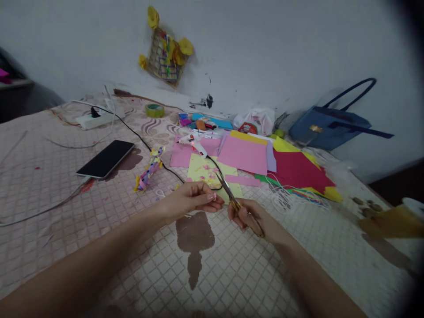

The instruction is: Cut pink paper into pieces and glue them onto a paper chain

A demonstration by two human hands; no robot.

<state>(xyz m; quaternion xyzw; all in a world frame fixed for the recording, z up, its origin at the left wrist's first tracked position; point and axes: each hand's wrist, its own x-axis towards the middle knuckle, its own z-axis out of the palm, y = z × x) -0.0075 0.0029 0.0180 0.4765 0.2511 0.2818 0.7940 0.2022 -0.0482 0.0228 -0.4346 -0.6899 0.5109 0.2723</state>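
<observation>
My right hand (248, 215) is closed around the handles of a pair of scissors (226, 187), whose blades point up and away from me. A small pink piece (214, 195), perhaps paper or foam, is pinched between the thumb and finger of my left hand (195, 198). The two hands are close together, and the blades stand just right of the pinched piece without touching it. Beyond them lies a pale yellow sheet (195, 170) with pink scraps on it. To the left of the sheet rests a decorated purple stick (150, 170) with yellow bits.
A white glue gun (194, 143) with a black cord lies on pink sheets (243, 154). Around are a charging phone (106, 159), a power strip (97, 119), green tape (154, 110), white string (281, 198), red sheets (298, 170), a blue bag (331, 126) and a yellow cup (391, 223).
</observation>
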